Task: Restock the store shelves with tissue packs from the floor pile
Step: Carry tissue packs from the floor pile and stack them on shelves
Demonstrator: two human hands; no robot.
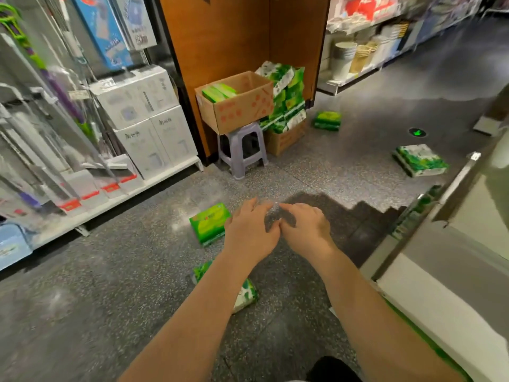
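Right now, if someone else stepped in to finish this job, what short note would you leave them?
Left hand and right hand: both empty, fingers relaxed, thumbs touching, held out over the floor.
Loose packs on the floor: bright green tissue pack beside the left hand, green-and-white pack under the left forearm, two more farther off.
More in the open cardboard box on the grey plastic stool.
Done: cannot tell.
Left: pick up packs and shelve them.
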